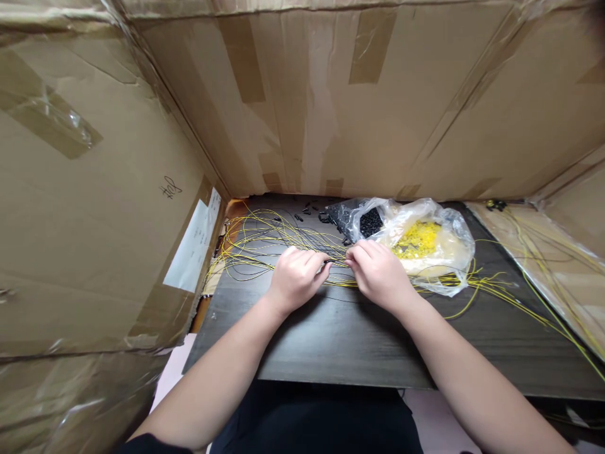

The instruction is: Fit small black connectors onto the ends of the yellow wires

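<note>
Pinching one yellow cord [338,282] between both hands, left hand [295,277] and right hand [378,272] fingers closed tight mid-worktop [331,340], close together for fine control, bead bag [425,243] within reach.

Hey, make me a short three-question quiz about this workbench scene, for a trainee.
1. True or false: the left hand and right hand meet over the bundle of thin yellow and black cords.
2. What sits in the clear plastic bag beside the right hand? A) small yellow pieces B) red screws C) white buttons
3. What material are the walls around the dark wooden tabletop?

Key: 1. True. 2. A; the small black pieces lie in a second bag behind it. 3. Brown taped cardboard.
</note>
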{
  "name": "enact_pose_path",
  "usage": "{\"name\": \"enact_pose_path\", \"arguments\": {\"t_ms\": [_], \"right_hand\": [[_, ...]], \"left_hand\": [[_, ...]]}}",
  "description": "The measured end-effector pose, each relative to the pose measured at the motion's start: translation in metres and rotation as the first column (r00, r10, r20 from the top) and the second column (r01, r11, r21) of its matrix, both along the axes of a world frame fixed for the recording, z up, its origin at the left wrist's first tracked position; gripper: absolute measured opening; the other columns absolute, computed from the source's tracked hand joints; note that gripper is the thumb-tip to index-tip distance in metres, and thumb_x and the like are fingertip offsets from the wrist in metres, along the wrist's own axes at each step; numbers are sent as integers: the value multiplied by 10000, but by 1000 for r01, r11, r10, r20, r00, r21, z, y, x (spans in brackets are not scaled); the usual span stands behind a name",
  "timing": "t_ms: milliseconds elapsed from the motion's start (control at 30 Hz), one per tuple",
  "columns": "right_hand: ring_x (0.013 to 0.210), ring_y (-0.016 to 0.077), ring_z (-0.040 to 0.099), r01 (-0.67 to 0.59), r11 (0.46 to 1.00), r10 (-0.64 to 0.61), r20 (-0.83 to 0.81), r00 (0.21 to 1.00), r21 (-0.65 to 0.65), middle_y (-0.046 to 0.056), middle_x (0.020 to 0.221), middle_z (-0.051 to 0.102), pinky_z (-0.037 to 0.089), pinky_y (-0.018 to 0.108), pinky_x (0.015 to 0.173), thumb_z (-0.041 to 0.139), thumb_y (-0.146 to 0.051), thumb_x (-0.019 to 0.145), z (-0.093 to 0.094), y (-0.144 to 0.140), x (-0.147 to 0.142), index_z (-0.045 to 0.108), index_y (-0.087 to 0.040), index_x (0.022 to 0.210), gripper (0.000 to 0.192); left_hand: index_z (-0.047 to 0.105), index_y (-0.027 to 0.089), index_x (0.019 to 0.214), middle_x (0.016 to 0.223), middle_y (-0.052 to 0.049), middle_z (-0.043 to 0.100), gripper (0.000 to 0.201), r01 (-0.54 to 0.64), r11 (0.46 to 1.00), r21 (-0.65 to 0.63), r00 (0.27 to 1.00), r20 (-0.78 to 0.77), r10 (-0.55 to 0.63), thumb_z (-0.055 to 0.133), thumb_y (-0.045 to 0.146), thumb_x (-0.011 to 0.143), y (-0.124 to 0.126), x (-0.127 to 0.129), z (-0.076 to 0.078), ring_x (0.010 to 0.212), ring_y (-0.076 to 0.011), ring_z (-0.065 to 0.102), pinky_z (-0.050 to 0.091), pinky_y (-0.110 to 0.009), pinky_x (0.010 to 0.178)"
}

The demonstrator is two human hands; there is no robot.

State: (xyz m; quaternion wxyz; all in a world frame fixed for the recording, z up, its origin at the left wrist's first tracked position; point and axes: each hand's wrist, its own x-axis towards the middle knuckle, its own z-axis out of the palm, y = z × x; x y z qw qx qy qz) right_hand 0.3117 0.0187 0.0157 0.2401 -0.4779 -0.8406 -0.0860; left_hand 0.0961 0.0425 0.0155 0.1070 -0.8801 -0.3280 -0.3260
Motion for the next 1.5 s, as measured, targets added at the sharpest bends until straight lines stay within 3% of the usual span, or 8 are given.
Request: {"name": "enact_pose_path", "arguments": {"t_ms": [300,467,633,733,933,1200,1367,1500], "right_hand": [[819,222,499,23,1000,-23,-20,1000,9,88,865,582,384,343,741,431,-215,988,3,0,4,556,-173,876,173],[798,210,506,-39,998,30,-142,989,-58,77,842,588,404,342,727,455,-213,976,3,-2,4,545,-176,876,140],[827,181,571,-161,972,75,-421,904,-172,52,896,643,447,322,765,511,-239,970,6,-7,0,585,-187,1006,97],[750,151,571,-213,946,44,-555,831,-244,21,810,631,455,291,711,554,-274,955,8,-8,-3,610,-198,932,98],[631,130,512,-224,912,-40,-617,786,-344,-4,688,565,424,268,598,582,-314,931,7,-8,-3,626,-199,881,132],[675,134,559,-273,910,-13,-680,733,-313,14,737,611,465,264,633,569,-273,922,10,-10,-9,627,-189,885,109],[688,128,567,-309,885,-34,-711,702,-347,7,747,617,463,256,640,584,-268,914,9,-10,-11,643,-189,912,98],[697,127,568,-344,854,-74,-746,662,-390,9,768,616,469,256,656,591,-289,917,7,-10,-10,633,-186,904,112]], "left_hand": [[634,176,909,799,-1,728,56,20,999,37,998,67,-22,621,227,890,1,-2,-1,697,-150,644,372,-343,684],[637,172,933,808,-17,725,70,15,1000,20,992,125,-18,630,230,895,1,-3,-1,708,-147,643,379,-329,688],[651,166,941,749,-22,687,93,41,999,-26,986,166,-36,626,249,906,0,-2,0,664,-137,606,369,-312,664],[656,165,941,713,-15,657,104,63,997,-47,981,186,-53,628,259,907,-1,-2,0,629,-129,570,364,-304,652],[671,177,950,674,8,608,121,96,980,-175,952,304,-39,642,284,900,-2,-1,2,603,-113,522,398,-282,654],[694,184,942,858,-35,695,174,318,780,-538,771,625,117,709,326,844,-6,8,6,701,-119,601,492,-256,672],[706,170,974,886,-51,701,246,478,609,-633,674,709,207,741,351,811,-6,9,6,709,-127,620,505,-257,665],[726,167,997,733,-26,673,276,529,537,-657,641,724,255,730,377,818,-7,8,10,636,-119,601,493,-248,622]]}}
